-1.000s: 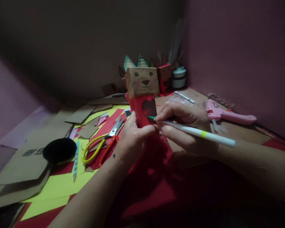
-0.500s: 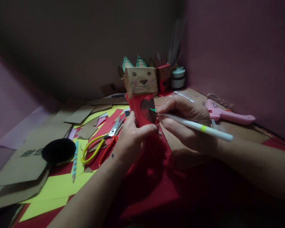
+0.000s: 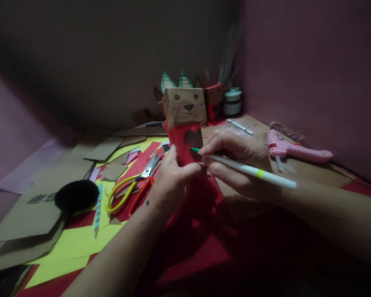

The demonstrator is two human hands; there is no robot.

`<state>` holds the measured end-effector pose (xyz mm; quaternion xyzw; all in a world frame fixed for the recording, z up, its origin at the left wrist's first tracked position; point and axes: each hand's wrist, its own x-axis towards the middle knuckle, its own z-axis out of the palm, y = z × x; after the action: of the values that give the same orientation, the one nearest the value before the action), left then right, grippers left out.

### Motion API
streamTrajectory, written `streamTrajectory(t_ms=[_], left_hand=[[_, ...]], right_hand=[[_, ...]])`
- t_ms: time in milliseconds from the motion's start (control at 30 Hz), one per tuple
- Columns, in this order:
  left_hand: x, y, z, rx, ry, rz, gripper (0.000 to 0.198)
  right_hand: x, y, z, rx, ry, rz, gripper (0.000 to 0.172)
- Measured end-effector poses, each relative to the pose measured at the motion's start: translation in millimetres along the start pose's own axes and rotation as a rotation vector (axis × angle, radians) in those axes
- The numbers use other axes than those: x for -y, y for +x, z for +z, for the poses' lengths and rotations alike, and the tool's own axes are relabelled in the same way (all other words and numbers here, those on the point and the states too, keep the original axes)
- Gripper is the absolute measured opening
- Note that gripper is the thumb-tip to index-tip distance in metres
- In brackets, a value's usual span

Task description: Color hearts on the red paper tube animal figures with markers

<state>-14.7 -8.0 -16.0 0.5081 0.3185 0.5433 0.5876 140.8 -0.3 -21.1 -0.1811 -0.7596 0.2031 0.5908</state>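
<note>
A cardboard animal figure (image 3: 187, 107) stands upright in the middle, with a drawn face, green-edged ears and a red body. My left hand (image 3: 176, 173) is closed around the lower part of that body. On its front is a dark heart (image 3: 192, 140). My right hand (image 3: 241, 165) pinches a white marker pen (image 3: 247, 169) with a yellow band, its green tip at the lower part of the heart. Whether the tip presses on the surface I cannot tell. Scissors (image 3: 136, 183) with yellow and red handles lie left of my left hand.
A pink glue gun (image 3: 297, 150) lies at the right, near another white pen (image 3: 239, 126). Behind stand a red figure (image 3: 214, 101) and a lidded pot (image 3: 232, 102). Left are a pencil (image 3: 97, 210), a black oval (image 3: 76, 196), yellow paper (image 3: 77, 241) and cardboard (image 3: 27, 206).
The marker's tip has moved slightly down and left across the heart, my right hand shifting with it. The figure has moved a little to the right in view.
</note>
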Motion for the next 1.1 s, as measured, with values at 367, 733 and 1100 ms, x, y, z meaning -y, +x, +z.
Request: streamTrajectory(t_ms=[367, 733, 1100], left_hand=[[-1.3, -1.5, 0.7, -0.011, 0.018, -0.02, 0.039], [-0.1, -1.8, -1.4, -0.02, 0.07, -0.028, 0.041], [0.5, -1.2, -1.3, -0.042, 0.106, -0.037, 0.041]], right_hand=[[3.8, 0.1, -2.0, 0.01, -0.035, 0.03, 0.014], [5.8, 1.0, -1.3, -0.017, -0.061, 0.047, 0.013], [7.2, -0.5, -0.9, -0.044, -0.07, 0.096, 0.014]])
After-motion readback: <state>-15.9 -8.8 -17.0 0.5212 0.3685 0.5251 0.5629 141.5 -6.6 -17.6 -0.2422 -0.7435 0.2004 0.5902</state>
